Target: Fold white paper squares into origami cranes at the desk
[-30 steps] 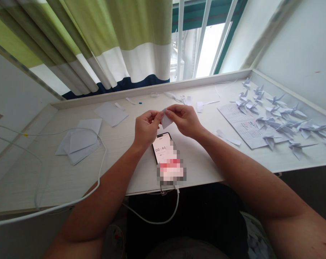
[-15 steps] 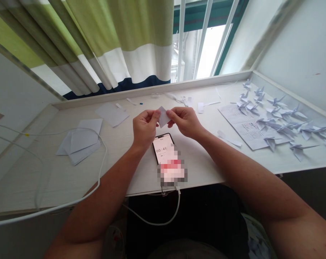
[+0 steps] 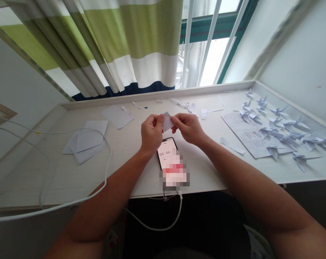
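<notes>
Viewing from the head camera, we record both hands raised just above the worktop, over a phone that lies screen-up showing a timer. The left hand and right hand each pinch one small folded paper between thumb and forefinger, the fingers pressed together on its opposite edges. The paper hangs clear of the worktop, between the two hands.

We note finished paper cranes laid out at the right, some on a printed sheet. A loose pile of flat sheets lies unfolded at the left. We judge the piece in hand to be partway folded, since no wings or neck show. A white cable loops across the left of the worktop.
</notes>
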A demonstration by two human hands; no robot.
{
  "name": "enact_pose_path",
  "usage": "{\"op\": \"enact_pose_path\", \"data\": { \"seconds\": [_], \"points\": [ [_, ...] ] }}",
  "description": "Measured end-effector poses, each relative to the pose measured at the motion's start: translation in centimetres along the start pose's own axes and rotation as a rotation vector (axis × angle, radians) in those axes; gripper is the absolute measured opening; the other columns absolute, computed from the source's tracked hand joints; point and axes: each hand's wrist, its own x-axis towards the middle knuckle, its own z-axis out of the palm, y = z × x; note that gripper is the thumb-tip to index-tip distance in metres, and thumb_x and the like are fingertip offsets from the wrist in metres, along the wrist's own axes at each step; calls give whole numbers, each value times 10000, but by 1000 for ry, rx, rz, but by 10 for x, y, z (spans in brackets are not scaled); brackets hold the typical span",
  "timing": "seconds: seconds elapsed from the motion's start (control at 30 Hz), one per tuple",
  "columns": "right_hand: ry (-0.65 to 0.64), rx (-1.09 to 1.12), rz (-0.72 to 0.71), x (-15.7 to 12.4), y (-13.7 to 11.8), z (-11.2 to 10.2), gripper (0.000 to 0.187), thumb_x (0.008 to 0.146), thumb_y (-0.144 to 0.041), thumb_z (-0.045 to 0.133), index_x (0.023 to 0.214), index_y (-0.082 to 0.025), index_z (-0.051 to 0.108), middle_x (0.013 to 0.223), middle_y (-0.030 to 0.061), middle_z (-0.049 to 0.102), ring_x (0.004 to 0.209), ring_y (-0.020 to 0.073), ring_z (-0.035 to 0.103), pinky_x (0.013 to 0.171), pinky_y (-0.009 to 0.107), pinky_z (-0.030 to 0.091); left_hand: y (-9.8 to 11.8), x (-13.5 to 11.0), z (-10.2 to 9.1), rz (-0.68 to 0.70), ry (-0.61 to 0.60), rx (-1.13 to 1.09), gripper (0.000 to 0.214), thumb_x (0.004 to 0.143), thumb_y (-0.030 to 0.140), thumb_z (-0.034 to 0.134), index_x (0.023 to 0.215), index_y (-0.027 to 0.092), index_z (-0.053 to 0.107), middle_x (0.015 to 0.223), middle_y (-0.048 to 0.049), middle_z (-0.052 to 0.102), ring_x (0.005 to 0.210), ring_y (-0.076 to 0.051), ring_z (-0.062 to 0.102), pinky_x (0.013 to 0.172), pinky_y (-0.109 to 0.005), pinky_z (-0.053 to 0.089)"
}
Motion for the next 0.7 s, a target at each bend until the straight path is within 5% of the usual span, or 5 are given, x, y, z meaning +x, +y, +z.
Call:
{"op": "enact_pose_path", "data": {
  "seconds": [0.3, 0.4, 0.57, 0.7],
  "points": [
    [57, 79, 31, 1, 7, 0, 494, 909, -640, 692, 743, -175, 682, 640, 20, 693, 574, 138, 634, 578, 288, 505, 4, 1, 2, -266, -128, -259, 416, 825, 550, 814, 861, 144, 734, 764, -38, 712, 651, -107, 611, 567, -221, 483],
    [35, 38, 26, 1, 8, -1, 470, 938, -606, 671, 758, -172, 683, 644, 22, 687, 591, 145, 645, 595, 293, 534, 3, 1, 2, -240, -149, -265, 398, 834, 538, 808, 865, 146, 743, 752, -32, 713, 635, -101, 605, 562, -220, 486],
    [-10, 1, -171, 0, 9, -6, 266, 1029, -317, 549, 1235, -251, 705, 1114, 62, 730, 893, 175, 714, 782, 362, 623, 3, 3, 0, -208, -104, -217, 461, 842, 593, 782, 862, 138, 714, 710, -43, 726, 551, -122, 649, 493, -230, 480],
    [-123, -181, -330, 0, 7, -13, 266, 1016, -239, 569, 1205, -299, 746, 1216, 71, 679, 1092, 213, 674, 870, 407, 624, 6, 5, -4, -210, -135, -198, 522, 814, 641, 792, 855, 129, 694, 669, -55, 728, 505, -146, 676, 453, -232, 471]
  ]
}}
